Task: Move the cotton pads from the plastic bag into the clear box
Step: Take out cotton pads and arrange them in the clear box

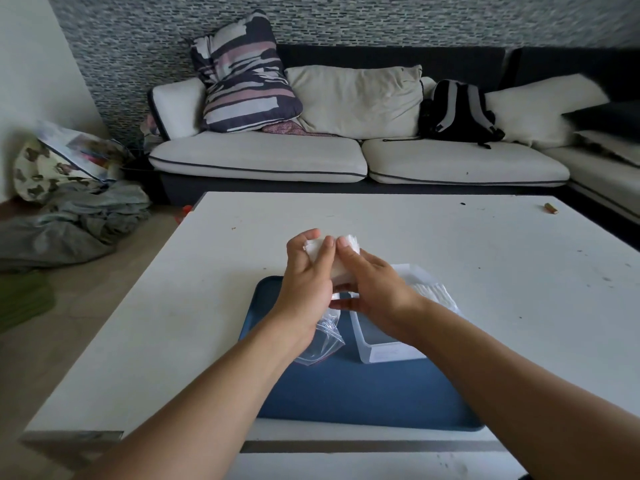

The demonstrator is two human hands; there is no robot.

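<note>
Both hands are raised over the blue tray [346, 393]. My left hand [306, 282] and my right hand [370, 285] grip a white stack of cotton pads [341, 268] between them. The clear plastic bag [320, 344] hangs crumpled below my left palm; I cannot tell whether the pads are still inside it. The clear box [388, 351] stands on the tray just under my right wrist. White cotton pads [436, 294] show at its far right side, though whether they lie inside the box is unclear.
The tray lies on a white table [467, 247], near its front edge. A small brown object [550, 208] lies at the table's far right. A sofa with cushions and a black backpack [457, 112] stands behind. Clothes are piled on the floor at left.
</note>
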